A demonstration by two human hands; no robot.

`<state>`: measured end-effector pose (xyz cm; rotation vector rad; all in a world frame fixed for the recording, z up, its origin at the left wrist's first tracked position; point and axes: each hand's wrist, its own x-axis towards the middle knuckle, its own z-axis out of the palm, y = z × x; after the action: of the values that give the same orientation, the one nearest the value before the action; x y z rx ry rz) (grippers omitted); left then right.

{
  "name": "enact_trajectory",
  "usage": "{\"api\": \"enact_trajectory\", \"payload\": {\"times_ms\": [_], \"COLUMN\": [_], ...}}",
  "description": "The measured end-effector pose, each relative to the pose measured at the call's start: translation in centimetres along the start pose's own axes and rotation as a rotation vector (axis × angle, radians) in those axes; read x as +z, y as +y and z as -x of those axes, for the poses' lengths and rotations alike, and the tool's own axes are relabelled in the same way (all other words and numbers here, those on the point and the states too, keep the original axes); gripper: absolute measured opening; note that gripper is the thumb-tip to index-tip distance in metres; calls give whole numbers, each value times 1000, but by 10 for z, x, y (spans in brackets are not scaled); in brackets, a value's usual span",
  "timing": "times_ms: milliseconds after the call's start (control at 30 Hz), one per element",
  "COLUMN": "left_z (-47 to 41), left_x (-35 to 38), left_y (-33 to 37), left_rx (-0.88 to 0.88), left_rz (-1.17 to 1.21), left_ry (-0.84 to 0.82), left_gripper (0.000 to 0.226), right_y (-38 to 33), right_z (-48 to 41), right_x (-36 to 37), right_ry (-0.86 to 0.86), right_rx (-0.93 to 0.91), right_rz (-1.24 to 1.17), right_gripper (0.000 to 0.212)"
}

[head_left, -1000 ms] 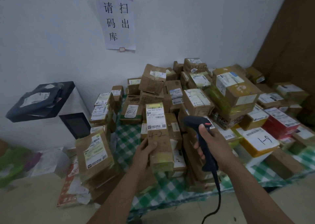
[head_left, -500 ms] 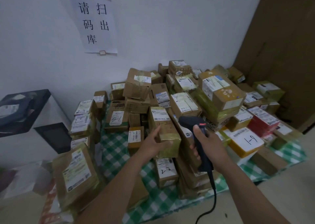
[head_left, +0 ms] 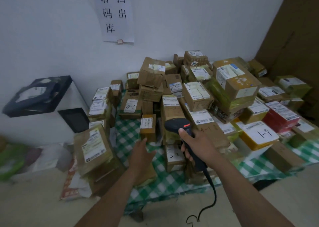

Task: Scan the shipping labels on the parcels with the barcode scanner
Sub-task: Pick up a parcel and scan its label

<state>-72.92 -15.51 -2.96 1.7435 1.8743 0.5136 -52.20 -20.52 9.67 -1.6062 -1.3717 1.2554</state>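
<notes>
Several cardboard parcels with white shipping labels are heaped on a table with a green checked cloth (head_left: 127, 131). My right hand (head_left: 198, 145) grips a black barcode scanner (head_left: 179, 125) by its handle, its head in front of the tall parcel marked 4-2 (head_left: 172, 111). That parcel stands in the heap with its label on top. My left hand (head_left: 141, 156) hovers with fingers stretched out, holding nothing, just below a small brown parcel (head_left: 148, 127) with a white label.
A white cabinet (head_left: 51, 109) with a dark bag on top stands at the left. More parcels (head_left: 94, 149) lean against the table's left side. A paper sign (head_left: 115, 12) hangs on the wall. The scanner cable (head_left: 209, 199) hangs down over the floor.
My left hand has let go of the 4-2 parcel, which now stands in the heap, and has moved left toward the small brown parcel. The view has swung.
</notes>
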Motion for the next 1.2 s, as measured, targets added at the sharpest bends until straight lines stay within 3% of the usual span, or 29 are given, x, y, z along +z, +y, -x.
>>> {"api": "enact_trajectory", "payload": {"times_ms": [67, 100, 200, 267, 500, 567, 633, 800, 900, 1033, 1133, 1200], "left_z": [11, 15, 27, 33, 41, 46, 54, 83, 96, 105, 111, 114], "left_x": [19, 30, 52, 58, 65, 62, 52, 21, -1, -23, -30, -37], "left_y": [-26, -37, -39, -32, -29, -28, -27, -24, -15, -9, -11, -12], "left_rx": [-62, -118, -395, -527, -575, -577, -604, -463, -532, -550, -489, -436], "left_rz": [-158, -164, -115, -105, -105, -9, 273, 971, 1393, 1485, 1358, 1259], "left_ry": [-17, -45, -122, -146, -56, -40, -26, 91, 115, 37, 61, 88], "left_gripper": [40, 50, 111, 123, 125, 126, 115, 74, 32, 27, 27, 30], "right_y": [7, 13, 25, 35, 57, 62, 65, 65, 58, 50, 43, 39], "right_z": [1, 1, 4, 4, 5, 7, 9, 8, 5, 5, 8, 10], "right_x": [9, 12, 19, 23, 31, 30, 30, 42, 51, 60, 65, 67], "right_ry": [-49, -67, -113, -147, -138, -136, -140, -100, -22, 6, -48, -68], "right_rx": [6, 17, 42, 38, 63, 89, 104, 114, 75, 26, 7, -8], "right_rz": [47, 62, 118, 144, 146, 116, 54, -225, -281, -302, -345, -349], "right_gripper": [56, 55, 49, 45, 42, 41, 38, 26, 20, 9, 18, 13]}}
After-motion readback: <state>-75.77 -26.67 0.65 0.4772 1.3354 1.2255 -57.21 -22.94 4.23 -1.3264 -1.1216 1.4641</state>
